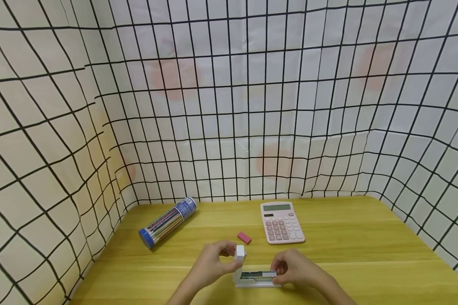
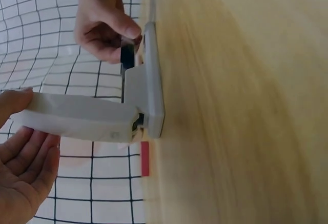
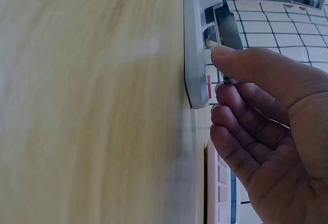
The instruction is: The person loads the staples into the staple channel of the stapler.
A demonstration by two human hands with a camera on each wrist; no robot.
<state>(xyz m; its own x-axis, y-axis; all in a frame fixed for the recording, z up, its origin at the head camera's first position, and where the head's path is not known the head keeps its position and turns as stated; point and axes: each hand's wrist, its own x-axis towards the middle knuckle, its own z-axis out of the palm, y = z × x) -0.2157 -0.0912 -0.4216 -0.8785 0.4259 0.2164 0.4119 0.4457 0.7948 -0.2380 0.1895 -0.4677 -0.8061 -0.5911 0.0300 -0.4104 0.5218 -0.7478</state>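
Observation:
A white stapler (image 1: pixel 257 285) lies opened out on the table, its top arm (image 2: pixel 77 116) swung up from the base. My left hand (image 1: pixel 213 263) holds the free end of that raised arm between thumb and fingers. Over the base runs a dark metal staple magazine (image 3: pixel 227 25), lifted a little off it. My right hand (image 1: pixel 298 270) pinches the far end of the magazine between thumb and forefinger, the other fingers curling below in the right wrist view.
Behind the stapler lies a pink eraser (image 1: pixel 244 238). A pink calculator (image 1: pixel 283 224) sits farther back to the right. At the left rests a clear tube of pencils (image 1: pixel 168 223) with a blue cap. Black-gridded white cloth (image 1: pixel 229 97) surrounds the wooden table (image 1: pixel 358 241).

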